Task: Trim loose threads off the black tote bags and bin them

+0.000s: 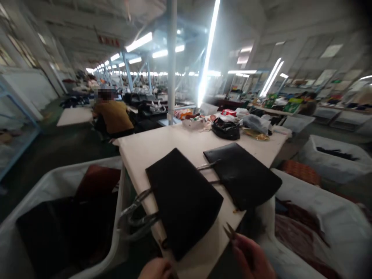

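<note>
Two black handbags lie flat on the pale table. The nearer handbag has wrapped handles hanging past the left edge. Behind it to the right is the other handbag, its handles pointing left. In my right hand are small thread snips, with the two pointed blades slightly apart beyond the near bag's corner. My left hand is at the bottom edge, just below the near bag, its fingers curled. Whatever it may hold is hidden.
A white bin with dark and brown pieces stands on the left. On the right another white bin holds reddish-brown pieces. A black plastic bag and clutter sit at the table's far end. A person in a mustard top sits beyond.
</note>
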Motion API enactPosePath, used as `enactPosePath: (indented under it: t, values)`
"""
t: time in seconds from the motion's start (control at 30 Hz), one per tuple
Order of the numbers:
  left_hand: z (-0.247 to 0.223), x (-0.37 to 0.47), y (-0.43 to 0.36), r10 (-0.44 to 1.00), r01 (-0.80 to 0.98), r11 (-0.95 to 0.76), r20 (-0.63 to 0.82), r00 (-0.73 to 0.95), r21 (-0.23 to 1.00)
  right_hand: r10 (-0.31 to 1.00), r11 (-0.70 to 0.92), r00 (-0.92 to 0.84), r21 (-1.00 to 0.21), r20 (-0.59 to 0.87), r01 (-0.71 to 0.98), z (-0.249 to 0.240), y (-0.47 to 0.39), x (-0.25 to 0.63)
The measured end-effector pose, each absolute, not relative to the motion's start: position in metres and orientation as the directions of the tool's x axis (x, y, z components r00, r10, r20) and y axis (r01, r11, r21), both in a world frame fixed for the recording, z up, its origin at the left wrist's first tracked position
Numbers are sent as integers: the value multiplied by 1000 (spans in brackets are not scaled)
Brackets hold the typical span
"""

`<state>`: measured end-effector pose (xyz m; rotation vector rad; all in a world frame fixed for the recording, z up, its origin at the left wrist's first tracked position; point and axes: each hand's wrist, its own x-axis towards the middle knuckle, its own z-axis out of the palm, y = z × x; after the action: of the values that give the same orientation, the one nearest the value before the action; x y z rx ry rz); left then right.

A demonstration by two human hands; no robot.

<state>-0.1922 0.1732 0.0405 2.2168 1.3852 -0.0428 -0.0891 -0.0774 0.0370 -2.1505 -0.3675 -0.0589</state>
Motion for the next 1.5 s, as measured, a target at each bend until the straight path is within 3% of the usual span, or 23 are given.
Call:
enactPosePath:
  t: [0.07, 0.13, 0.23, 0.37, 0.53, 0.73, 0.93, 1.07, 1.3, 1.5]
  values:
    - [10, -207, 179, 635, 758, -486, -420, 649, 435, 437, -540, 893, -763, 107, 355, 23, -54, -96]
    - [-15, -210, 188, 483, 662, -570, -453, 749, 486, 568, -573, 822, -693, 48, 437, 6, -25, -97]
    - [-41, -201, 197, 459, 621, -625, -421, 783, 474, 692, -602, 721, -574, -29, 555, -21, 10, -96]
    - [-59, -191, 198, 482, 637, -621, -418, 770, 457, 767, -585, 634, -511, -96, 630, -46, 31, -100]
    - [-65, -191, 205, 452, 641, -537, -454, 768, 549, 801, -579, 579, -437, -150, 688, -55, 49, -110]
    - [-74, -180, 217, 383, 673, -225, -571, 726, 705, 794, -600, 584, -372, -171, 708, -53, 64, -113]
    - [-81, -184, 215, 353, 658, -82, -595, 722, 749, 783, -617, 591, -354, -192, 703, -54, 72, -113]
    - [-78, -189, 237, 344, 643, -171, -566, 749, 747, 787, -612, 589, -368, -187, 701, -45, 82, -107]
    - [-39, -165, 385, 501, 579, -524, -324, 803, 625, 774, -542, 630, -579, -60, 610, 12, 162, -35]
    - [-31, -71, 493, 550, 560, -661, -185, 814, 500, 774, -540, 628, -438, 78, 719, 21, 284, 37]
